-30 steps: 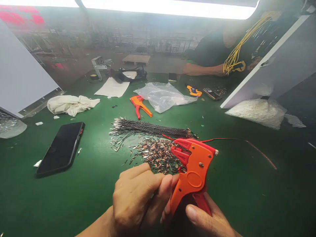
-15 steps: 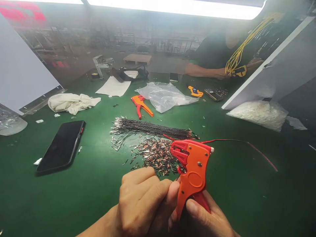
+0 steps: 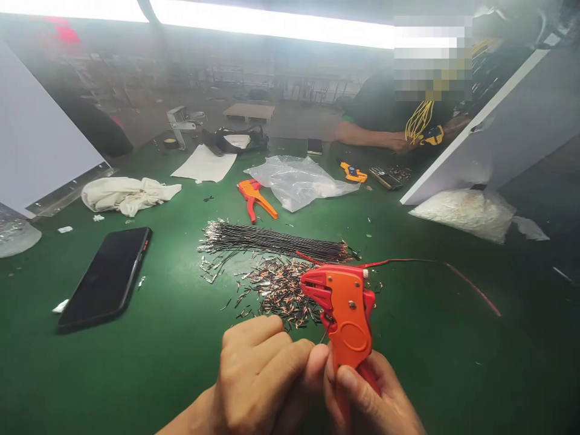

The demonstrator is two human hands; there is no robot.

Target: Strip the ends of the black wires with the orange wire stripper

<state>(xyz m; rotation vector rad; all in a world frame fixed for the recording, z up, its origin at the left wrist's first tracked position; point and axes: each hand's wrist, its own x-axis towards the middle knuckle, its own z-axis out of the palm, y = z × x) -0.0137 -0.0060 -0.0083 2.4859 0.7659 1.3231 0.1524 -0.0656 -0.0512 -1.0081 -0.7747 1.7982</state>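
My right hand [image 3: 378, 393] is wrapped around an orange and red wire stripper [image 3: 351, 314], held upright with its red jaws pointing left. Beside it my left hand [image 3: 263, 374] is closed, pinching a thin dark wire [image 3: 324, 336] between thumb and forefinger. The wire's upper end is at the stripper's inner side, below the jaws; the rest is hidden by my hand. Behind the tool lies a pile of short black and copper wire scraps [image 3: 283, 287]. Beyond that is a bundle of black wires [image 3: 276, 238] with metal terminals at the left ends.
A red strip [image 3: 408, 260] runs rightward behind the stripper. A phone [image 3: 106, 278] and a white cloth [image 3: 129, 194] lie left. Farther back are another stripper [image 3: 257, 199], a plastic bag [image 3: 301, 181] and a filled bag [image 3: 466, 211]. Across the table, a person's hands hold yellow wires [image 3: 419, 124].
The stripper has shifted left and slightly down in view, turning more upright, and a red part now shows at its back edge. My left hand keeps its pinch. The whole view has shifted slightly.
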